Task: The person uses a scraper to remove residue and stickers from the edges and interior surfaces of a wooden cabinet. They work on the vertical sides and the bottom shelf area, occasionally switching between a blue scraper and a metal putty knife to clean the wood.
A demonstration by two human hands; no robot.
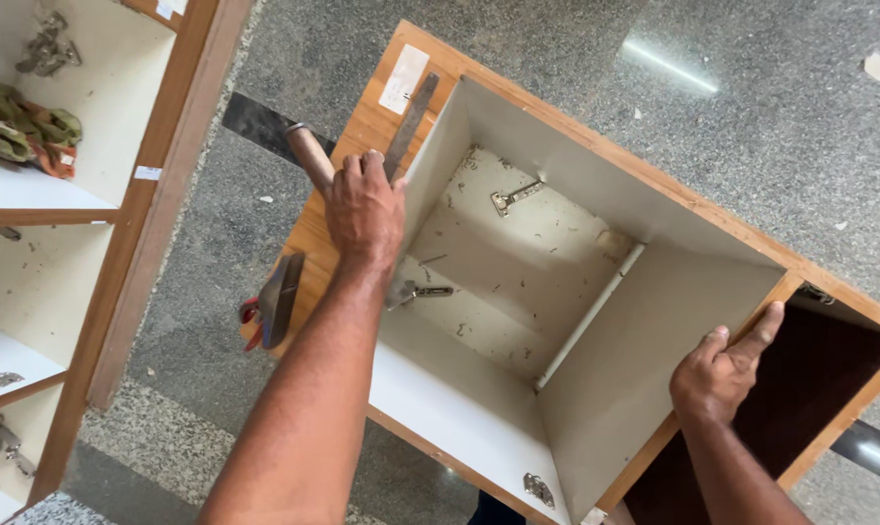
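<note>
A wooden cabinet box (596, 146) lies on the floor with its open side up, white inside. My left hand (364, 206) grips the top edge of its left wall, fingers curled over the edge next to a flat metal strip (413, 115). My right hand (720, 371) holds the top edge of the inner divider panel (644, 360), with the thumb stretched along the wooden rim. Inside the box are metal hinges (515, 195) (419, 291) and a white rod (588, 316).
On the box's left face lie a tool with a wooden handle and a dark blade (265, 124), a hammer (281, 297) and a red-handled tool (250, 316). An open shelf unit (158, 194) stands at left with cloth (22, 126) and loose hinges (46, 49). A metal pipe (873, 449) shows at lower right.
</note>
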